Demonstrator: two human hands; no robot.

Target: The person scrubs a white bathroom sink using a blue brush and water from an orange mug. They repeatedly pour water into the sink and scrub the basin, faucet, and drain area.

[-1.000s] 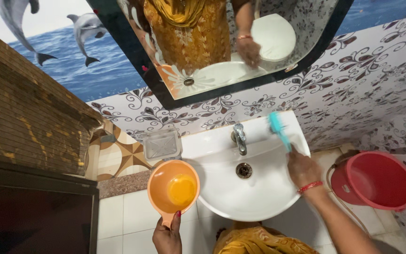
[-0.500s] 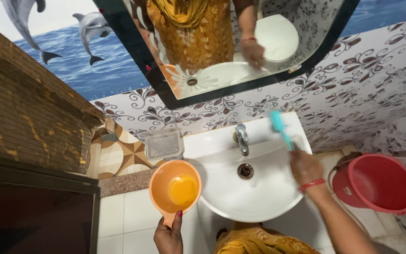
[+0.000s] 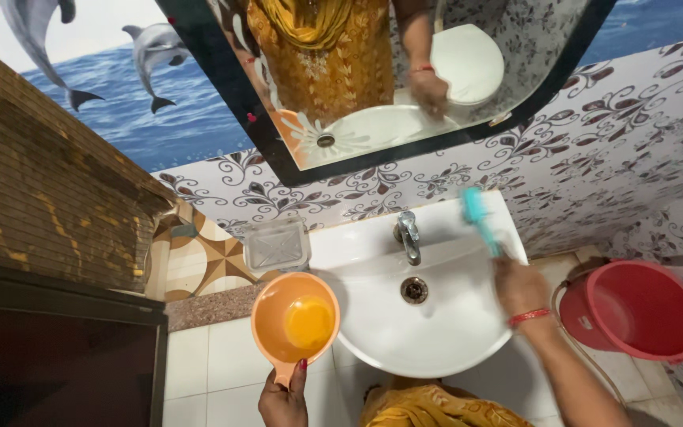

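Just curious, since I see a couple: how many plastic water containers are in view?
2: an orange mug held by the left hand beside the sink, and a red bucket on the floor at right. Others may sit out of view.

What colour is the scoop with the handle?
Orange. The scoop, held by the left hand, shows in the head view.

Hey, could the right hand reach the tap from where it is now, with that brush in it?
Probably yes. The right hand holds the teal brush over the sink's back rim, and nothing stands between it and the tap.
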